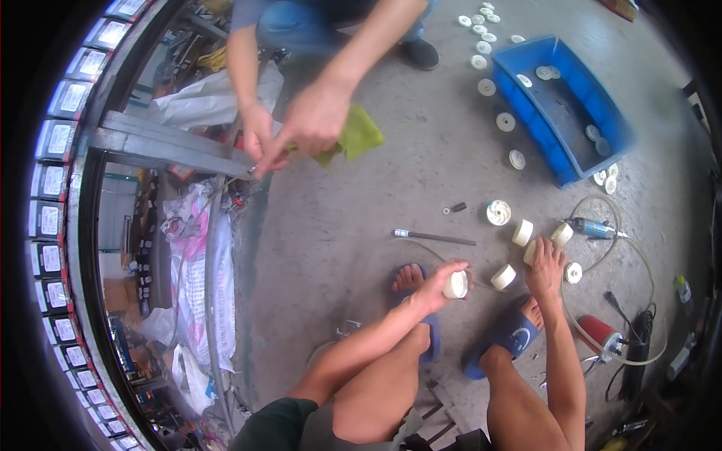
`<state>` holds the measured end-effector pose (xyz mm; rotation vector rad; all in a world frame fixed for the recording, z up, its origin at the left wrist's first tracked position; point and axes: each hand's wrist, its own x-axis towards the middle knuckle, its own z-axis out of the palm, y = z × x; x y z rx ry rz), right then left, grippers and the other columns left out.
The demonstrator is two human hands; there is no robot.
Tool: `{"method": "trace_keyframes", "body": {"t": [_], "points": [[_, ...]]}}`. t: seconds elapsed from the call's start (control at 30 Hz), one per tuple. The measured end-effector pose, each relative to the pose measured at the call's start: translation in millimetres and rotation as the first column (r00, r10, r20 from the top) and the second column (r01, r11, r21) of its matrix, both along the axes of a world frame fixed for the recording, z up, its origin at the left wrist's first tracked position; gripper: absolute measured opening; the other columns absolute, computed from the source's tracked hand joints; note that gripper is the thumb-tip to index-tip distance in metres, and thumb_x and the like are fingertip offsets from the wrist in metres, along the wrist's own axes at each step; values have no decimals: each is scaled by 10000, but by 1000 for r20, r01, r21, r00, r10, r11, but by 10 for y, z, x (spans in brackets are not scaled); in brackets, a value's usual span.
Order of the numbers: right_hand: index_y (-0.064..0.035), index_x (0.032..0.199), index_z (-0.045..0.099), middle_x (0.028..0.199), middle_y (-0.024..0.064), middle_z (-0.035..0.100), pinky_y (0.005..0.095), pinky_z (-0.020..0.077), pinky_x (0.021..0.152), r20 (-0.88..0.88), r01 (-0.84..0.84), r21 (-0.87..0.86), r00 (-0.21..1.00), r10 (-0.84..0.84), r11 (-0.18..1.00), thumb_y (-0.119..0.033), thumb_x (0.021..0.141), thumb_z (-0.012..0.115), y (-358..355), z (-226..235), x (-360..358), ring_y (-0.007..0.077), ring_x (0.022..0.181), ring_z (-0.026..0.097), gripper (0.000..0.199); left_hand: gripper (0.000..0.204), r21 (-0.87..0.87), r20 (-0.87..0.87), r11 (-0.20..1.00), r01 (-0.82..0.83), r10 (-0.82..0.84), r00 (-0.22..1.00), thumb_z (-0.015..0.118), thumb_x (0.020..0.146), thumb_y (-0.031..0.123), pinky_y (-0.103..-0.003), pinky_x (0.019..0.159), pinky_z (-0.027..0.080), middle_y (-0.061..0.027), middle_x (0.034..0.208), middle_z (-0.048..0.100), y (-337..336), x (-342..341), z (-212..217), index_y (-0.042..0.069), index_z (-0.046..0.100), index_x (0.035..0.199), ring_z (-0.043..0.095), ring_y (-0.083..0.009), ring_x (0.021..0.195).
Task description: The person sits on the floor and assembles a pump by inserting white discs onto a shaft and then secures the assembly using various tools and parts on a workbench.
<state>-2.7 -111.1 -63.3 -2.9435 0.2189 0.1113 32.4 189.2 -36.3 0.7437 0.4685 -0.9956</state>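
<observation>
My left hand (440,286) is closed around a white round plastic part (455,285), held above the floor between my feet. My right hand (547,270) reaches down, its fingers bent over another white cylindrical part (531,254). Close by lie more of the same kind: a short white cylinder (523,232), one on its side (503,277), one beyond my right fingertips (562,234) and a small white disc with a hub (573,273). A white finned wheel (499,213) rests a little farther off.
A blue crate (560,113) holds several white discs; more discs line the floor beside it. A blue air tool (594,228) with a looping hose and a red cylindrical object (599,334) lie at right. Opposite, a person's hands (312,128) work near a green cloth (357,135) and metal shelving (165,150).
</observation>
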Motion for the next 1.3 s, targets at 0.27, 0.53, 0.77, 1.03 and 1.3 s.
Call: {"method": "trace_keyframes", "body": {"t": [0.27, 0.53, 0.77, 1.03, 1.3], "points": [[-76, 1465, 482, 1389, 142, 551, 528, 402, 1081, 71, -5, 17, 997, 4, 1000, -78, 724, 809, -8, -70, -45, 381, 1339, 485, 809, 269, 40, -37, 998, -42, 43, 998, 671, 1000, 308, -420, 691, 585, -88, 957, 714, -16, -42, -19, 113, 634, 1182, 710, -226, 847], [-71, 1459, 485, 1391, 159, 540, 547, 402, 1089, 100, 9, 50, 995, -14, 999, -71, 752, 791, 27, -83, -93, 406, 1327, 492, 770, 268, 239, 68, 970, -41, 25, 997, 750, 944, 282, -406, 643, 572, -101, 935, 726, 7, -69, -133, 85, 663, 1104, 717, -231, 778], [-76, 1456, 487, 1395, 170, 545, 541, 405, 1084, 113, 15, 50, 993, -20, 999, -115, 768, 799, -22, -44, -65, 412, 1324, 496, 756, 333, 720, 553, 678, -146, -435, 711, 798, 897, 299, -400, 838, 551, -159, 950, 746, 152, -199, -293, 18, 689, 1039, 714, -279, 894], [-19, 1433, 525, 1373, 212, 571, 533, 422, 1086, 200, -9, 139, 980, -19, 990, -133, 807, 771, 149, -126, -176, 445, 1267, 532, 682, 310, 665, 745, 578, -473, -552, 375, 810, 848, 249, -410, 842, 486, -118, 932, 700, 292, -371, -375, 33, 663, 1015, 652, -288, 882], [-54, 1494, 502, 1417, 220, 565, 546, 427, 1095, 275, 24, 69, 960, -42, 997, -140, 867, 765, 77, -439, -512, 439, 1305, 526, 685, 264, 636, 771, 504, -584, -411, 485, 811, 786, 233, -475, 832, 419, -147, 894, 672, 353, -329, -212, 63, 640, 894, 562, -361, 908]]}}
